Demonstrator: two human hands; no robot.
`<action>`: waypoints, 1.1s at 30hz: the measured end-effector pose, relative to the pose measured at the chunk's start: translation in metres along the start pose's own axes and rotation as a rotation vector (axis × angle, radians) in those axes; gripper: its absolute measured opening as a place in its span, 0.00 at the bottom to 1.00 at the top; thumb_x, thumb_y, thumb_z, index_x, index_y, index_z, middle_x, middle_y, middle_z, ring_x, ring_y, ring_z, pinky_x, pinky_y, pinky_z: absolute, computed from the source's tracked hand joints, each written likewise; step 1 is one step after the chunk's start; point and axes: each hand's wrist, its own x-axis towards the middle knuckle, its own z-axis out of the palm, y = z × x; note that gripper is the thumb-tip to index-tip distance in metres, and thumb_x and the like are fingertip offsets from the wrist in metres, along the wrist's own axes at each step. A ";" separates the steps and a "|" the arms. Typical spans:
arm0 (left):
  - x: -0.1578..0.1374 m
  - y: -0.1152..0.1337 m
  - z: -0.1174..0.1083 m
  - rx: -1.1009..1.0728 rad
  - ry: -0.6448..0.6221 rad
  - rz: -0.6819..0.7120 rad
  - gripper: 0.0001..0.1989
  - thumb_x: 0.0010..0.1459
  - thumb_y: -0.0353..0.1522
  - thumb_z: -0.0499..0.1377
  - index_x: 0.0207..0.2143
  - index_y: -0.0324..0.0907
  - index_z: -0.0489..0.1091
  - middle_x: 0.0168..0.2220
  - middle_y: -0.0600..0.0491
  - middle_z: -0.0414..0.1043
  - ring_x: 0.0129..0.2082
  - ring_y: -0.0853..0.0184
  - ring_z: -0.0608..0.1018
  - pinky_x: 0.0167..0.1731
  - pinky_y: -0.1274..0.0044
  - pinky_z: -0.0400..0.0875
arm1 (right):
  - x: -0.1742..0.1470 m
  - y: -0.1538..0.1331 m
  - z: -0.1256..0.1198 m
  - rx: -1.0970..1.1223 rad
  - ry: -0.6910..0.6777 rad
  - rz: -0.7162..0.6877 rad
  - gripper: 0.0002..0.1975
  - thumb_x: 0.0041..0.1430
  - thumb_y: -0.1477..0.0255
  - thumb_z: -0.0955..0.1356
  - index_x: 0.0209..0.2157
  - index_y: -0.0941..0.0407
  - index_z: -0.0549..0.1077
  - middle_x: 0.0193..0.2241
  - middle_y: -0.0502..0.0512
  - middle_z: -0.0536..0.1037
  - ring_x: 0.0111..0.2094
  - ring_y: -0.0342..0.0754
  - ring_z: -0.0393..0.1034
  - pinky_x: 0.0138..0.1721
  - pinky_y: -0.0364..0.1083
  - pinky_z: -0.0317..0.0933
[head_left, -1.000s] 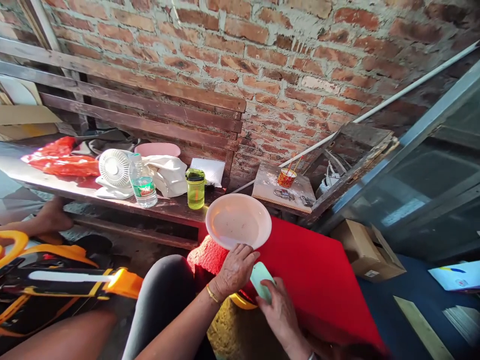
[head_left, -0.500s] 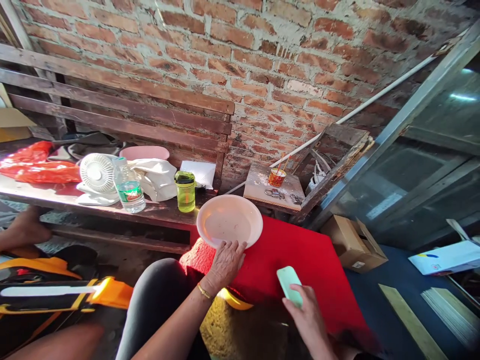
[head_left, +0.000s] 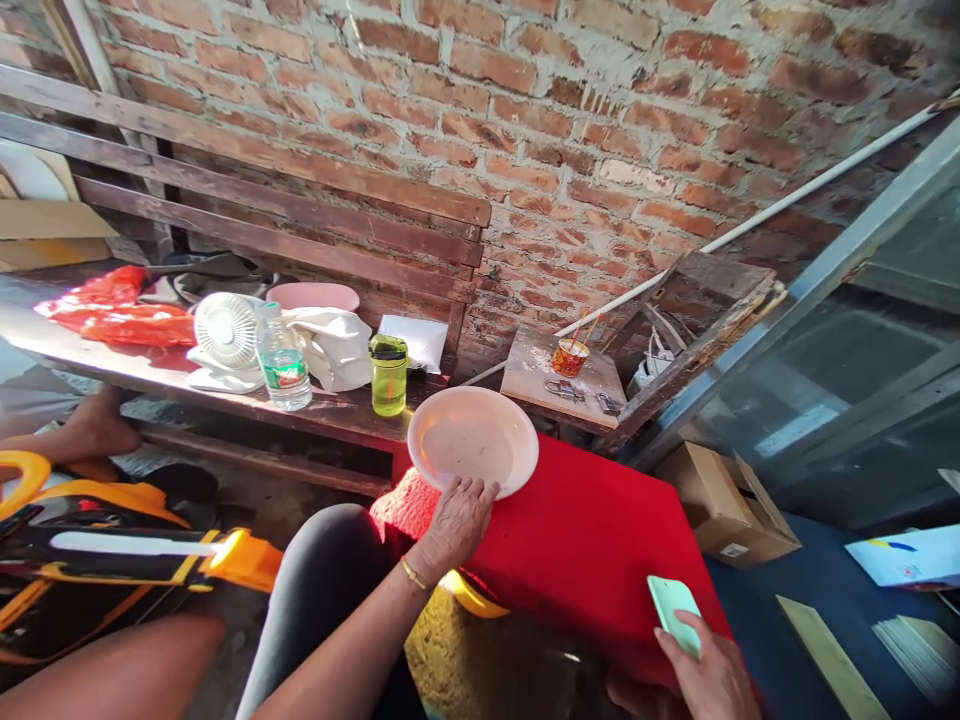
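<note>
A pale pink plastic basin [head_left: 472,440] rests on the far left part of a red cloth [head_left: 600,530]. My left hand [head_left: 457,520], with a gold-coloured bracelet at the wrist, is closed over the basin's near rim; its thumb is hard to see. Small dark specks lie on the basin's bottom. Over the right edge of the red cloth, my right hand [head_left: 701,655] grips a mint-green phone [head_left: 673,605] between thumb and fingers. Just beyond the basin stands a yellow-green drink bottle [head_left: 388,378].
The wooden bench [head_left: 337,425] bears a water bottle [head_left: 285,365], a white fan [head_left: 226,330] and a red plastic bag [head_left: 127,315]. A small board [head_left: 517,375] holds a patterned cup [head_left: 570,357] and padlocks. A cardboard box [head_left: 712,500] stands right; another person's leg [head_left: 105,430] shows left.
My right hand has moved right with the phone, away from the basin. My left hand stays on the basin's rim. The whole view has shifted slightly.
</note>
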 end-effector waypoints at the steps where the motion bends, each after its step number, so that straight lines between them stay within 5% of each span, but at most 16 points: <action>1: 0.001 0.000 0.000 -0.011 0.022 -0.004 0.13 0.68 0.29 0.55 0.53 0.42 0.69 0.39 0.49 0.75 0.40 0.58 0.76 0.43 0.66 0.66 | -0.001 -0.007 0.003 0.009 -0.004 -0.012 0.22 0.41 0.48 0.67 0.35 0.44 0.77 0.34 0.63 0.74 0.41 0.68 0.73 0.45 0.63 0.66; 3: 0.002 0.000 -0.001 -0.040 0.077 -0.019 0.14 0.70 0.33 0.55 0.55 0.41 0.68 0.41 0.48 0.75 0.41 0.57 0.76 0.43 0.65 0.67 | -0.013 -0.035 0.019 0.076 -0.070 -0.117 0.23 0.44 0.47 0.67 0.38 0.46 0.78 0.38 0.61 0.74 0.41 0.64 0.74 0.44 0.59 0.68; 7: 0.005 -0.006 -0.004 -0.091 0.151 -0.070 0.12 0.71 0.35 0.55 0.54 0.42 0.69 0.42 0.49 0.76 0.40 0.58 0.77 0.42 0.66 0.68 | -0.061 -0.117 0.075 0.135 -0.317 -0.554 0.16 0.53 0.58 0.68 0.41 0.49 0.79 0.38 0.56 0.75 0.40 0.56 0.74 0.43 0.52 0.69; 11: 0.007 -0.013 -0.006 -0.116 0.170 -0.116 0.11 0.72 0.35 0.54 0.51 0.42 0.70 0.41 0.49 0.76 0.39 0.59 0.77 0.42 0.66 0.70 | -0.093 -0.171 0.120 0.049 -0.352 -0.840 0.15 0.55 0.69 0.69 0.45 0.50 0.78 0.43 0.58 0.75 0.45 0.55 0.73 0.48 0.50 0.68; 15: 0.007 -0.014 -0.008 -0.130 0.137 -0.100 0.11 0.72 0.35 0.54 0.51 0.42 0.70 0.41 0.49 0.76 0.40 0.59 0.78 0.42 0.66 0.70 | -0.067 -0.150 0.118 -0.075 -0.321 -0.770 0.17 0.55 0.66 0.67 0.47 0.51 0.78 0.42 0.59 0.74 0.45 0.56 0.73 0.47 0.52 0.68; 21: 0.007 -0.012 -0.016 -0.162 0.096 -0.124 0.09 0.71 0.35 0.55 0.49 0.43 0.71 0.40 0.50 0.75 0.41 0.59 0.77 0.42 0.67 0.70 | -0.003 -0.077 0.058 -0.255 -0.183 -0.320 0.29 0.55 0.49 0.61 0.49 0.51 0.77 0.35 0.57 0.71 0.36 0.59 0.72 0.35 0.54 0.67; 24: 0.008 -0.013 -0.019 -0.193 0.108 -0.154 0.08 0.70 0.34 0.56 0.49 0.44 0.71 0.41 0.50 0.75 0.42 0.59 0.76 0.42 0.67 0.70 | -0.017 -0.094 0.058 -0.135 -0.221 -0.343 0.29 0.54 0.47 0.62 0.47 0.51 0.77 0.37 0.57 0.72 0.36 0.58 0.72 0.38 0.54 0.68; 30: 0.010 -0.016 -0.015 -0.233 0.135 -0.156 0.07 0.70 0.33 0.56 0.45 0.43 0.73 0.39 0.50 0.74 0.41 0.59 0.75 0.43 0.67 0.69 | -0.082 -0.179 0.117 0.074 -0.369 -0.684 0.17 0.57 0.60 0.66 0.46 0.50 0.78 0.38 0.56 0.75 0.43 0.54 0.74 0.46 0.49 0.68; 33: 0.011 -0.017 -0.009 -0.213 0.147 -0.139 0.07 0.70 0.32 0.55 0.42 0.43 0.73 0.37 0.51 0.73 0.39 0.60 0.74 0.41 0.68 0.68 | -0.074 -0.173 0.120 0.028 -0.367 -0.672 0.18 0.55 0.62 0.67 0.46 0.50 0.78 0.39 0.56 0.75 0.42 0.54 0.74 0.46 0.49 0.68</action>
